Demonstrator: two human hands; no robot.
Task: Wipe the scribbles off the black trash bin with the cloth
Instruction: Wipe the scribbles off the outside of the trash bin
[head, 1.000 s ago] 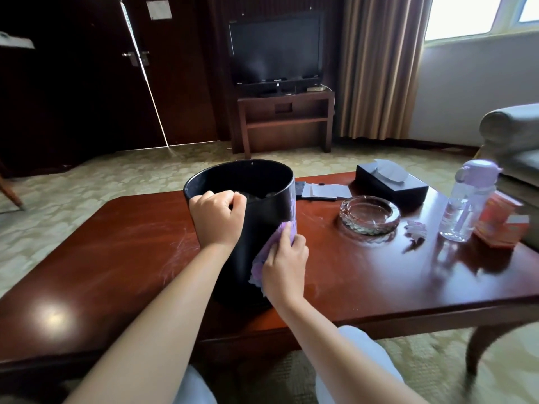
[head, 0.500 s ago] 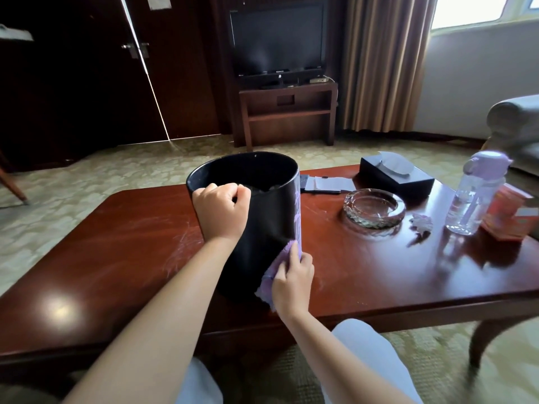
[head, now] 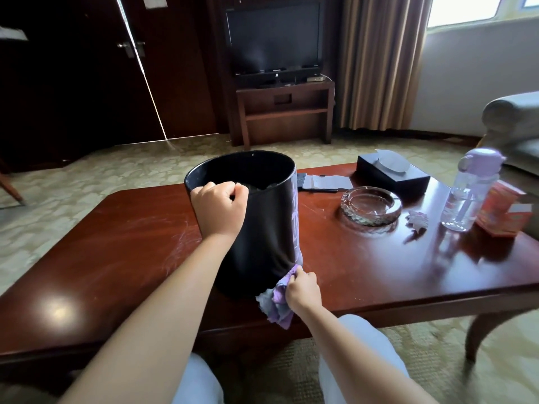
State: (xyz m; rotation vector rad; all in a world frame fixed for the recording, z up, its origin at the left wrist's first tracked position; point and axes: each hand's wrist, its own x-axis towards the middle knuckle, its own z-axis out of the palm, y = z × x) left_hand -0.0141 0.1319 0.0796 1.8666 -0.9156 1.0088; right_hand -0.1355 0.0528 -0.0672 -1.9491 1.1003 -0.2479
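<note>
A round black trash bin [head: 262, 228] stands upright on the dark wooden table [head: 116, 258]. Pale purple scribbles [head: 295, 223] run down its right side. My left hand [head: 220, 205] grips the near rim of the bin, fingers curled over the edge. My right hand [head: 302, 291] holds a purple cloth [head: 277, 301] and presses it against the bin's lower right side, close to the table top. Part of the cloth hangs loose below my hand.
To the right on the table are a glass ashtray [head: 370, 207], a crumpled scrap [head: 417, 220], a clear bottle with a purple lid [head: 469, 191], an orange box [head: 501, 212], a black tissue box [head: 392, 174] and a dark folder [head: 320, 182]. An armchair [head: 513, 123] stands at right.
My right hand has slid the cloth down the bin's right side from about mid-height to near its base. My left hand has kept its grip on the rim.
</note>
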